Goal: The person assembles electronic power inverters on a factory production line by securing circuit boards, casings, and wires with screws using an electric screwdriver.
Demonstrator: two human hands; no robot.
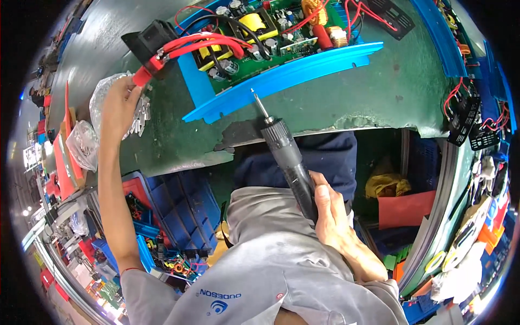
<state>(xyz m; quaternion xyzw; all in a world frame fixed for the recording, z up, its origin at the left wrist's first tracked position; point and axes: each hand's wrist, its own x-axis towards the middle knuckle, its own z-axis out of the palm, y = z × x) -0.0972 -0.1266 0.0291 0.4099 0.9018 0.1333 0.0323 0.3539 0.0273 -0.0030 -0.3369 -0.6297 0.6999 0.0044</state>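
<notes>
**Black cylindrical screwdriver (pixel 285 154) angled at an open blue metal housing (pixel 292 78)**

On the worn green-topped desk (pixel 406 103), the housing lay at 12 o'clock from the middle of the view. Its long near wall faced the person and its green circuit board (pixel 246 71), crowded with components, was uncovered, presumably for easy reach from above.

The bare right hand (pixel 333 216), at 4 o'clock, had its fingers wrapped around the rear of the screwdriver's handle. The slim steel bit (pixel 261 104) pointed toward 11 o'clock; that rearward hold probably gave it a clear line to the wall. Whether the tip touched the metal or hung just in front could not be told.

The bare left hand (pixel 118 108), at 10 o'clock, bent over a clear plastic bag (pixel 100 100) beside small silver metal pieces (pixel 142 116). Its fingers were curled at a red block-shaped plug (pixel 143 76), but whether they pinched it or merely overlapped it was unclear.

Thick red insulated cables (pixel 203 43) led toward a square black part (pixel 154 38) at the housing's 10 o'clock end. A flat black vented panel (pixel 395 19) lay at 1 o'clock, likely placed outward to clear the board.
</notes>
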